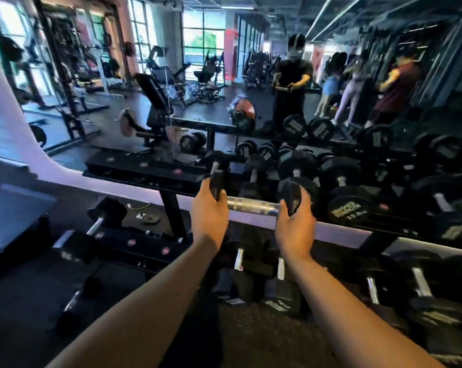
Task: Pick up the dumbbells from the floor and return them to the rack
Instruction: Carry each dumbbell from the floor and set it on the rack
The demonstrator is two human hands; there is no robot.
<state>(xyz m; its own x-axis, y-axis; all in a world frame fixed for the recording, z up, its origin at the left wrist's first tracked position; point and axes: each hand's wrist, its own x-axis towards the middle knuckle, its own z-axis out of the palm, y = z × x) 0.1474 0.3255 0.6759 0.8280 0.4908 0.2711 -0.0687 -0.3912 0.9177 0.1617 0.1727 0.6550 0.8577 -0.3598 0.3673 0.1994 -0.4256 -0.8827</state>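
I hold one black hex dumbbell [253,205] crosswise in front of me, its chrome handle bare between my hands. My left hand [208,211] grips its left head and my right hand [295,221] grips its right head. The dumbbell hovers at the front edge of the rack's upper shelf [144,168], above the lower shelf [134,243]. Several black dumbbells fill the upper shelf to the right, one marked with gold lettering [344,208]. A loose dumbbell [78,296] lies on the dark floor at the lower left.
A wall mirror [171,75] behind the rack reflects the gym, benches, machines and several people. The left part of the upper shelf is bare with pink dots. More dumbbells [259,274] sit on the lower shelf under my hands. A grey bench [12,216] stands at far left.
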